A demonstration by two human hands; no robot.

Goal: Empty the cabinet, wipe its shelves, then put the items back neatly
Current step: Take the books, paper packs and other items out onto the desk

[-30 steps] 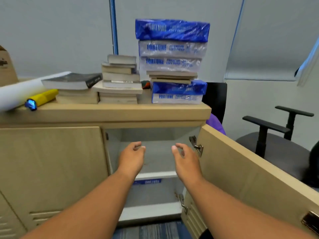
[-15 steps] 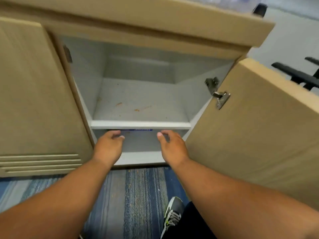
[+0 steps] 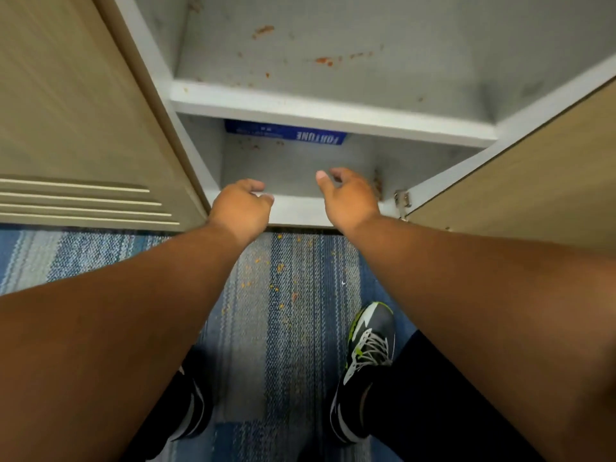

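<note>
— How are the hands sitting?
— The left hand and right hand are reaching side by side at the pale grey cabinet's lower compartment; fingers are curling loosely, holding nothing.
— The blue "FORTUNE" paper pack?
— Lying at the back, under the white shelf.

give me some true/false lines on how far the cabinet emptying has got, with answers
1. The upper shelf bears only orange-brown specks. True.
2. The left hand holds a cloth. False: it holds nothing.
3. A blue paper ream lies at the back of the lower compartment. True.
4. The right hand grips the ream. False: it is at the compartment's front, apart from the ream, and holds nothing.
5. The carpet is spotless. False: orange crumbs are scattered on it.
</note>
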